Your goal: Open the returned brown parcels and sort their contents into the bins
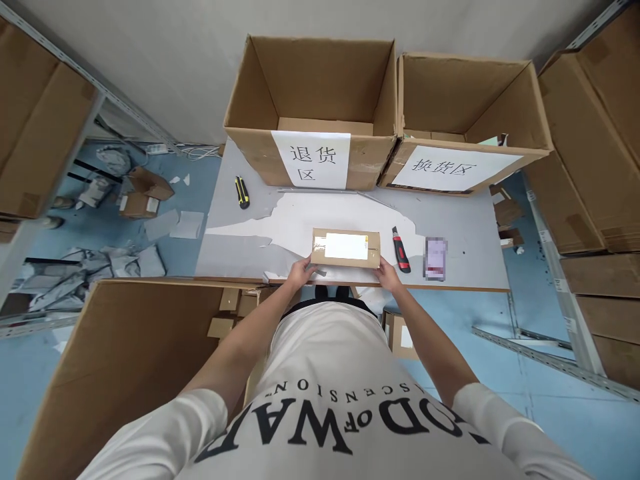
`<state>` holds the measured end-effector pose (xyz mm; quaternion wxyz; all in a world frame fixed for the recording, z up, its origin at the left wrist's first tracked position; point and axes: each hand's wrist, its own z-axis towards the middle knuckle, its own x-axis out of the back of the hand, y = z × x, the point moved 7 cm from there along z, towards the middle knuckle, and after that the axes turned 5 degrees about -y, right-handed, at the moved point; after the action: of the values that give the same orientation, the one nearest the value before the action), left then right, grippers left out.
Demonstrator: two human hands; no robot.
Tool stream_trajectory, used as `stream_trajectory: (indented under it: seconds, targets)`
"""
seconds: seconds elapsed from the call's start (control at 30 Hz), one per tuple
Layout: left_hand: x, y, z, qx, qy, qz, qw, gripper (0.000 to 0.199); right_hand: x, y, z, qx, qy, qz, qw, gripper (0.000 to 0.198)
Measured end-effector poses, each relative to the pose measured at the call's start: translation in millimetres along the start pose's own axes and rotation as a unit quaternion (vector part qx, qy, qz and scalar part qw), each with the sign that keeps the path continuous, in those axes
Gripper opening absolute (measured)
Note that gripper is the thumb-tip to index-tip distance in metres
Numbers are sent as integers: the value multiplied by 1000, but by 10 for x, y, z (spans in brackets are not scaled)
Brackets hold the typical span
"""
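Observation:
A small cardboard box (pixel 320 259) with a white label on its upper face lies at the front of the table, directly before me. My left hand (pixel 301 272) grips its left end and my right hand (pixel 387 274) its right end, fingers closed around the lower corners. Just right of the box is a red and black utility knife (pixel 401 250). Farther right lies a blurred pinkish item (pixel 435 259). A yellow and black utility knife (pixel 242 193) rests at the table's back left.
Two big open cartons with signs, a left carton (pixel 373 157) and a right carton (pixel 537 143), stand along the table's back. A deep open carton (pixel 130 360) holding small boxes is at my left. Metal shelving (pixel 565 287) with boxes flanks the right side.

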<state>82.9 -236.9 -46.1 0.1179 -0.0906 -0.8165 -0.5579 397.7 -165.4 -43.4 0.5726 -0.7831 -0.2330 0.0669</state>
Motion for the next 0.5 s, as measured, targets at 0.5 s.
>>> stream_trajectory:
  seconds: [0.5]
  targets:
    - [92, 297, -70, -26, 8, 97, 995, 42, 12, -234, -17, 4, -35, -59, 998, 46]
